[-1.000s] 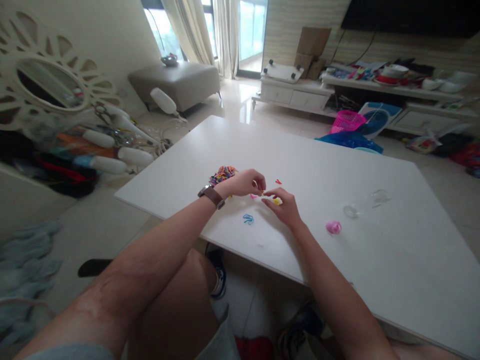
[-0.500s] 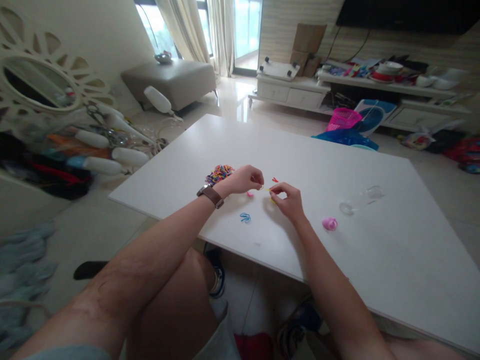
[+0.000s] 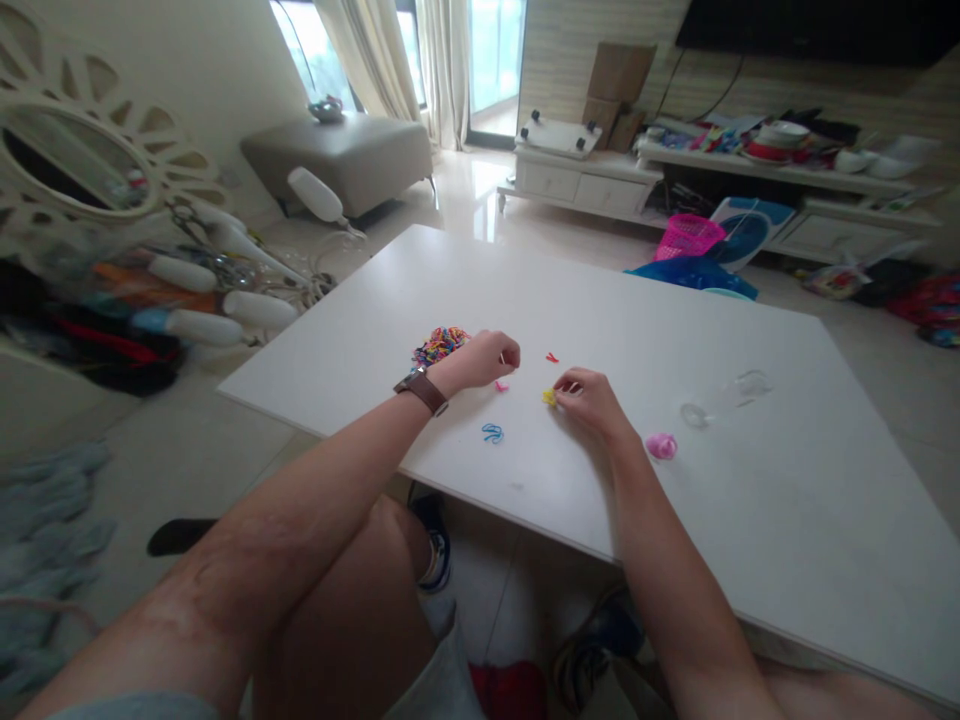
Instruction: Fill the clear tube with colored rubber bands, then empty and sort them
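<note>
My left hand (image 3: 493, 360), with a brown-strapped watch (image 3: 421, 388) on its wrist, hovers over the table beside a heap of multicoloured rubber bands (image 3: 439, 345). Its fingers are curled together; anything in them is too small to make out. The fingertips of my right hand (image 3: 591, 399) are closed at a small bunch of yellow rubber bands (image 3: 549, 397) on the table. Close around lie a few pink bands (image 3: 502, 386), blue bands (image 3: 492, 433) and red bands (image 3: 553, 357).
On the white table (image 3: 750, 520), right of my hands, are a pink bundle (image 3: 661, 446) and a clear glass container (image 3: 726, 398) lying on its side. A lamp with white shades (image 3: 259, 311) stands beyond the left edge. My legs are under the near edge.
The thin yellow band that stretched between both hands no longer shows there. My right hand has moved right and down to the yellow bunch; my left has shifted slightly left.
</note>
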Available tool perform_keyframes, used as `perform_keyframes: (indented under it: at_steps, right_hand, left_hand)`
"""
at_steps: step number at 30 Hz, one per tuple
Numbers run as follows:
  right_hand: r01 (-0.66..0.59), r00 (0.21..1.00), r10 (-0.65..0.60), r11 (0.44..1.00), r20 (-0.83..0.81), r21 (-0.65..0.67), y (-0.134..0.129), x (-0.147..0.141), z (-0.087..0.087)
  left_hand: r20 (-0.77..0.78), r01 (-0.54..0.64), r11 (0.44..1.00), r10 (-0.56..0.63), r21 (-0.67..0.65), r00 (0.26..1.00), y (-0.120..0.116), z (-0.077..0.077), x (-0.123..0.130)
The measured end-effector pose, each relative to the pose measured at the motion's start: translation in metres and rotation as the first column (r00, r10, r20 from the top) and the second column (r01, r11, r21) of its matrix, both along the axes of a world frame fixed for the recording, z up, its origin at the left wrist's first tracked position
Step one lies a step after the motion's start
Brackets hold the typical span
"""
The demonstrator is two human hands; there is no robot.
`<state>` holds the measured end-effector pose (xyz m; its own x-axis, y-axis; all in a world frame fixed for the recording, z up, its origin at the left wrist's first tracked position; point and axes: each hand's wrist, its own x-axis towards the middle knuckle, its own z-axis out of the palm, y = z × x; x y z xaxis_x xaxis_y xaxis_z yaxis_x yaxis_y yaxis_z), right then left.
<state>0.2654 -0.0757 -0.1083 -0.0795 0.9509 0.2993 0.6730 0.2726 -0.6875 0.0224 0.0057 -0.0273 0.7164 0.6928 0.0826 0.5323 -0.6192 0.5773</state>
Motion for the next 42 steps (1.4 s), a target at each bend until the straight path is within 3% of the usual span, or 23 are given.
perform_keyframes:
  at_steps: [4, 8, 17, 20, 29, 34, 42]
  right_hand:
    - [-0.006, 0.999, 0.007, 0.999, 0.046, -0.036, -0.001, 0.002, 0.0]
    - [0.018, 0.999, -0.02, 0.999, 0.041, 0.033, -0.001, 0.002, 0.005]
    - [-0.06, 0.965, 0.07, 0.997, -0.252, 0.045, -0.005, -0.027, 0.01]
    - [-0.067, 0.956, 0.077, 0.997, -0.282, 0.045, -0.006, -0.033, 0.009]
    - [-0.038, 0.972, 0.05, 0.998, -0.229, 0.054, -0.006, -0.029, 0.008]
    - [0.047, 0.989, -0.044, 0.999, -0.141, 0.018, 0.0, -0.006, 0.007]
    - [0.001, 1.0, 0.0, 0.997, 0.022, -0.074, -0.002, 0.003, 0.004]
  left_hand:
    - [-0.001, 0.003, 1.0, -0.003, -0.002, 1.0, 0.0, 0.0, -0.001]
    - [-0.003, 0.008, 0.999, -0.008, -0.049, 1.0, 0.0, -0.001, 0.0]
    - [0.081, -0.005, 0.99, 0.017, -0.143, 0.997, -0.006, -0.006, 0.01]
    - [0.086, 0.009, 0.986, 0.006, -0.169, 0.996, -0.007, -0.007, 0.014]
    - [0.084, 0.019, 0.977, -0.001, -0.21, 0.996, -0.012, -0.004, 0.02]
    - [0.081, -0.069, 0.991, 0.079, -0.115, 0.994, -0.006, 0.002, 0.014]
    - [-0.007, -0.205, 0.978, 0.205, -0.03, 0.979, 0.006, 0.011, -0.014]
